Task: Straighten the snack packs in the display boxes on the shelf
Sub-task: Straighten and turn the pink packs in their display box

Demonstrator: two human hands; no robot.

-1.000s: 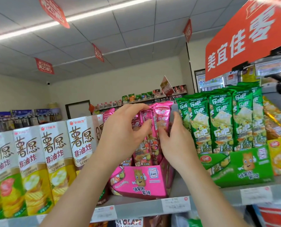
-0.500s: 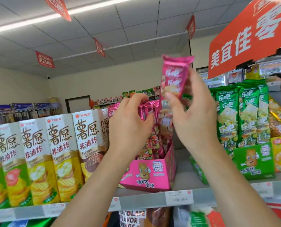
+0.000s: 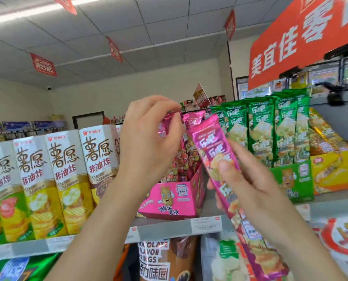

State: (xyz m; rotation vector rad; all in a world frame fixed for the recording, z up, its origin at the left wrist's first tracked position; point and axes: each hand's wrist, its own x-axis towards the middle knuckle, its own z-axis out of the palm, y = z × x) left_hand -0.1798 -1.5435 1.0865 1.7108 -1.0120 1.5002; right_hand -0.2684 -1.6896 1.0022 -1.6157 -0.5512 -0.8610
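One pack is being gripped by right hand, outside the box beside it | boxed packs are being pinched by left hand | reinsertion judged pending.

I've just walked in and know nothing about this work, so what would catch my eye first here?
A long pink snack pack, held tilted in the right hand in front of the shelf, stands out in the middle. Just left of it, the left hand pinches the tops of the pink packs standing in the pink display box. Top right hangs a big orange sign.
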